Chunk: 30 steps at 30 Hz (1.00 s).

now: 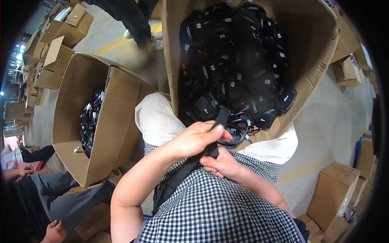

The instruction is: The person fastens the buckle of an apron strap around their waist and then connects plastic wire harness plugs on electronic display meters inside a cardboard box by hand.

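Note:
My left hand (198, 138) is closed on a wide black strap (222, 115), its thumb lying along the top. Just below and to the right, my right hand (222, 163) is closed round a lower stretch of the same strap. The strap runs on toward my lower left across my checked apron (210, 202). Beyond my fingers, a black device with coiled cables (232, 137) sits at the near edge of a large cardboard box (311, 91). Inside that box lie many black plastic units (206, 106) with thin wires and white labels.
A second cardboard box (125, 89) with dark wired parts (89, 121) stands to the left. A co-worker in grey trousers (73, 198) sits at the lower left; another person's dark-clothed leg (139, 24) is at the top. A closed carton (334, 190) stands at the right.

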Each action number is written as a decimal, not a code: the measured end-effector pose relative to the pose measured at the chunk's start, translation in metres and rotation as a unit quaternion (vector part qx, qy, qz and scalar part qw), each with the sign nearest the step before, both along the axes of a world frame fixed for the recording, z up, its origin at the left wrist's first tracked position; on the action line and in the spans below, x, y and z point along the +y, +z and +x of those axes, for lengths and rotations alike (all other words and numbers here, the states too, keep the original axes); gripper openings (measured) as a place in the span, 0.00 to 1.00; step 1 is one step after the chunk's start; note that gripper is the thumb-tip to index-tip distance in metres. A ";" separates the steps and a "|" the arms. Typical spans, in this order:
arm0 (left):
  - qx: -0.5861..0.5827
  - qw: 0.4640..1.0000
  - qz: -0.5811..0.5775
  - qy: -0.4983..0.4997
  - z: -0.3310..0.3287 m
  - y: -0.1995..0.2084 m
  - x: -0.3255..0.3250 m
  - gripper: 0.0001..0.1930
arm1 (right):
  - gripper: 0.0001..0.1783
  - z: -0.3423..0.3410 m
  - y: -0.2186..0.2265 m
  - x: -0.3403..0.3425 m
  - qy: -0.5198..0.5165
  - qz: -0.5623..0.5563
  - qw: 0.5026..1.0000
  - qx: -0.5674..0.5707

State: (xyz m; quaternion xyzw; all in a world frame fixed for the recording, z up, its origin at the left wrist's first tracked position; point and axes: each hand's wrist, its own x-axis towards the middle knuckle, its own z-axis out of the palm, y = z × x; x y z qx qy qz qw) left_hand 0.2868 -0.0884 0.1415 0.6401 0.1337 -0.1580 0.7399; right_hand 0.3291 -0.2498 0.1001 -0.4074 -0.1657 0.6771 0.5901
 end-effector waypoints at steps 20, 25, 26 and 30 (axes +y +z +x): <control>0.138 0.981 0.112 0.079 -0.108 -0.022 -0.016 0.14 | 0.19 0.013 -0.004 0.029 -0.032 -0.130 0.990 0.045; 0.229 0.947 -0.089 0.209 -0.090 -0.030 -0.036 0.11 | 0.23 0.030 0.004 0.008 -0.235 -0.048 0.971 -0.014; 0.269 0.927 -0.112 0.239 -0.083 -0.034 -0.037 0.11 | 0.25 0.031 0.005 0.003 -0.311 -0.011 0.949 -0.055; 0.153 0.983 -0.089 0.054 -0.037 -0.025 -0.080 0.07 | 0.22 0.042 -0.008 0.011 -0.206 0.151 0.871 -0.420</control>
